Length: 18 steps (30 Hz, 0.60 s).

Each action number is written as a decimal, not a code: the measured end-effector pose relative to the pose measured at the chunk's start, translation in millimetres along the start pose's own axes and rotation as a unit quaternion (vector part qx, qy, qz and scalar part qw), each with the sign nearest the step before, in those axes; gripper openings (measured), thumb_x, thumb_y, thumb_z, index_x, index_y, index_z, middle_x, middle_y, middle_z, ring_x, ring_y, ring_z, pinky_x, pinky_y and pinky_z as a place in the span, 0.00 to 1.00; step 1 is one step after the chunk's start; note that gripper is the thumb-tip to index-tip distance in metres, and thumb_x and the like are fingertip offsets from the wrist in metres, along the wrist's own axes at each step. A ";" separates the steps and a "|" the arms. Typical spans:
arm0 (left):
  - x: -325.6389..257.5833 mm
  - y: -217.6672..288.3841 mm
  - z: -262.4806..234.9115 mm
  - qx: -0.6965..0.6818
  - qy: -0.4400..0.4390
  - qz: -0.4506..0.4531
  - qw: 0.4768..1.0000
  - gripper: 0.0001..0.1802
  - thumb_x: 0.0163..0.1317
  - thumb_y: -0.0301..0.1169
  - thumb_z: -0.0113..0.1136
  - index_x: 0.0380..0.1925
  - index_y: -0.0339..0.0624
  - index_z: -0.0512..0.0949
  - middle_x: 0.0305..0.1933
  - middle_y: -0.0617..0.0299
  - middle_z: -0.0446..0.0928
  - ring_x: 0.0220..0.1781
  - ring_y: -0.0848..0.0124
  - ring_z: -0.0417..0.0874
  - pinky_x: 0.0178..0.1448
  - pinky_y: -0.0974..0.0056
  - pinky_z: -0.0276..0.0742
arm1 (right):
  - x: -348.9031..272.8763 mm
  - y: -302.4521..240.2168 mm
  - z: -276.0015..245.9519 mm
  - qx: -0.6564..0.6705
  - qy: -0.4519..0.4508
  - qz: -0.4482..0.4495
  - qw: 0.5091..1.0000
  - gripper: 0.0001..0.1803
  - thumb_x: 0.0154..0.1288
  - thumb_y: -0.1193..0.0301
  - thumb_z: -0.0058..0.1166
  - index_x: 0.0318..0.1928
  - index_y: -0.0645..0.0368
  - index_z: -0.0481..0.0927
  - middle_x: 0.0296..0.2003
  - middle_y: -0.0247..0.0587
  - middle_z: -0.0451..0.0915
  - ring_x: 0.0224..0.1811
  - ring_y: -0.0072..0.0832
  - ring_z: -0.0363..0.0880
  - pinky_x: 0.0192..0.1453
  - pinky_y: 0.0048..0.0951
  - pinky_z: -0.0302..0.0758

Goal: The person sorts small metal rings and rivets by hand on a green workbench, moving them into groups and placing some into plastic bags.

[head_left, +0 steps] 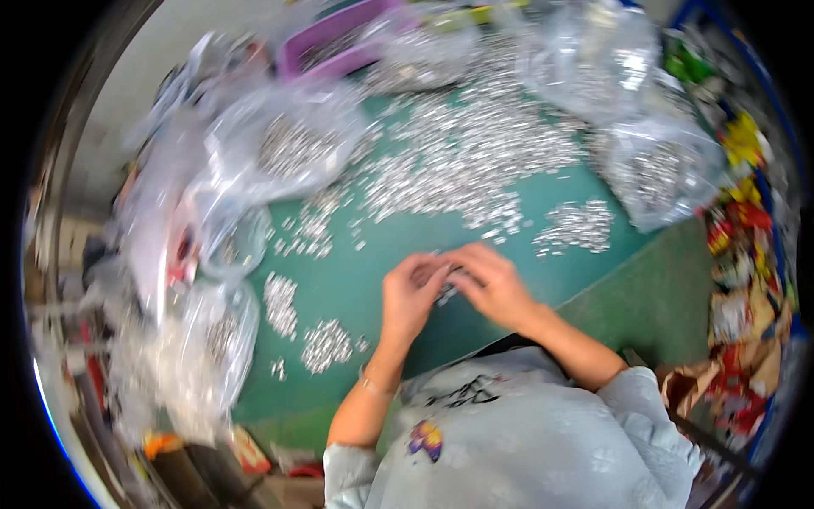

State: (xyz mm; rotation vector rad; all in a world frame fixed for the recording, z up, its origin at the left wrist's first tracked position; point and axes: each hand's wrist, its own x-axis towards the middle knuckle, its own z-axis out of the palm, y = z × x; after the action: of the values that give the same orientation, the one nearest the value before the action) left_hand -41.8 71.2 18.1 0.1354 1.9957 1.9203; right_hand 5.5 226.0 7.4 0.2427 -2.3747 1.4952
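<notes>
My left hand (pixel 409 293) and my right hand (pixel 496 287) meet over the near part of the green table (pixel 331 280), fingertips bent in toward each other. Both are closed in a pinch, and what they grip is hidden and blurred. A few small silver metal pieces (pixel 446 293) show in the gap between the hands. Beyond them spreads a broad pile of the same small silver pieces (pixel 458 161). One smaller heap (pixel 578 227) lies to the right; two more, an upper heap (pixel 280 304) and a lower heap (pixel 326 346), lie left of my left forearm.
Clear plastic bags with silver pieces line the table: a left bag (pixel 292 144), a near-left bag (pixel 225 331), a far-right bag (pixel 593 72) and a right bag (pixel 666 165). A purple tray (pixel 292 53) stands at the back. Crumpled colourful packaging (pixel 738 314) crowds the right side.
</notes>
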 end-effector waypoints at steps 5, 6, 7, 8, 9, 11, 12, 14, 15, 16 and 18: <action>-1.0 -2.3 14.4 -0.077 -0.110 -0.060 0.989 0.07 0.66 0.21 0.58 0.42 0.28 0.78 0.42 0.53 0.83 0.44 0.69 0.85 0.50 0.68 0.81 | -14.3 2.4 -27.8 -0.027 0.056 -0.028 0.998 0.08 0.61 0.77 0.59 0.41 0.62 0.82 0.34 0.45 0.78 0.36 0.42 0.79 0.39 0.37 0.77; 2.7 -0.5 19.8 -0.085 -0.131 -0.069 0.985 0.08 0.66 0.21 0.58 0.43 0.28 0.78 0.43 0.52 0.83 0.44 0.68 0.85 0.50 0.68 0.81 | -18.8 1.5 -34.9 -0.042 0.079 -0.025 0.996 0.07 0.60 0.78 0.60 0.40 0.63 0.82 0.33 0.45 0.79 0.35 0.41 0.80 0.39 0.36 0.78; 4.3 4.8 28.2 -0.084 -0.141 -0.060 0.985 0.09 0.66 0.21 0.57 0.44 0.28 0.77 0.44 0.51 0.82 0.45 0.67 0.85 0.51 0.68 0.81 | -23.9 0.4 -40.3 -0.054 0.099 -0.022 0.993 0.07 0.59 0.79 0.60 0.40 0.64 0.82 0.33 0.45 0.80 0.35 0.39 0.81 0.38 0.35 0.78; 3.9 12.7 39.4 -0.084 -0.150 -0.052 0.984 0.09 0.66 0.20 0.57 0.46 0.28 0.77 0.45 0.50 0.82 0.46 0.66 0.85 0.52 0.67 0.81 | -26.4 0.9 -48.8 -0.066 0.118 -0.019 0.991 0.07 0.58 0.80 0.61 0.39 0.64 0.83 0.32 0.44 0.81 0.34 0.37 0.82 0.38 0.34 0.79; 3.0 17.2 47.9 -0.085 -0.157 -0.044 0.983 0.10 0.66 0.20 0.57 0.47 0.27 0.76 0.46 0.49 0.82 0.47 0.66 0.85 0.53 0.67 0.80 | -30.0 2.3 -61.3 -0.093 0.192 -0.045 0.976 0.06 0.57 0.81 0.61 0.37 0.64 0.82 0.31 0.44 0.81 0.33 0.37 0.81 0.37 0.34 0.78; -2.6 19.7 43.5 0.016 -0.112 0.034 0.993 0.13 0.65 0.18 0.57 0.50 0.27 0.76 0.49 0.51 0.81 0.48 0.67 0.84 0.55 0.68 0.79 | -41.6 5.0 -100.2 -0.178 0.314 -0.093 0.928 0.03 0.57 0.80 0.61 0.32 0.63 0.81 0.31 0.45 0.81 0.33 0.37 0.81 0.38 0.34 0.78; -6.4 21.5 35.7 0.052 -0.091 0.058 0.993 0.13 0.65 0.18 0.56 0.50 0.28 0.76 0.49 0.52 0.81 0.48 0.68 0.84 0.54 0.69 0.78 | -47.8 6.3 -127.3 -0.195 0.400 -0.036 0.895 0.02 0.57 0.81 0.60 0.32 0.64 0.81 0.31 0.43 0.81 0.33 0.33 0.80 0.38 0.31 0.77; -15.2 25.8 20.3 0.089 -0.042 0.044 0.994 0.14 0.63 0.18 0.58 0.49 0.34 0.78 0.50 0.54 0.80 0.49 0.67 0.82 0.54 0.69 0.75 | -55.6 30.1 -184.6 -0.112 0.582 0.049 0.804 0.02 0.64 0.78 0.57 0.35 0.65 0.81 0.31 0.35 0.80 0.33 0.20 0.75 0.38 0.24 0.73; -17.6 22.8 13.5 0.145 -0.020 0.088 0.985 0.14 0.61 0.18 0.59 0.48 0.34 0.79 0.50 0.54 0.79 0.50 0.66 0.81 0.55 0.67 0.74 | -62.4 55.4 -219.6 -0.085 0.613 0.035 0.785 0.05 0.66 0.76 0.57 0.38 0.66 0.81 0.32 0.32 0.81 0.32 0.17 0.74 0.38 0.22 0.73; -17.2 16.6 8.8 0.199 -0.001 0.131 0.971 0.14 0.60 0.18 0.60 0.47 0.35 0.79 0.51 0.53 0.79 0.51 0.66 0.80 0.56 0.66 0.74 | -69.5 79.1 -252.7 -0.092 0.625 0.049 0.774 0.06 0.67 0.75 0.57 0.39 0.66 0.82 0.32 0.32 0.81 0.32 0.17 0.75 0.38 0.22 0.73; -17.5 7.5 5.9 0.242 0.021 0.149 0.959 0.13 0.57 0.19 0.62 0.44 0.36 0.80 0.52 0.51 0.76 0.53 0.61 0.76 0.58 0.60 0.71 | -80.8 132.5 -310.2 -0.126 0.629 0.069 0.764 0.07 0.66 0.74 0.57 0.40 0.66 0.82 0.31 0.34 0.82 0.32 0.19 0.77 0.39 0.22 0.74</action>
State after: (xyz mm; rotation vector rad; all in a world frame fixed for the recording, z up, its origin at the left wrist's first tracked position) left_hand -24.9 71.7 28.8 0.5528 2.5609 1.5532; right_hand 95.6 560.5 -9.7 -0.7873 -1.3931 0.8274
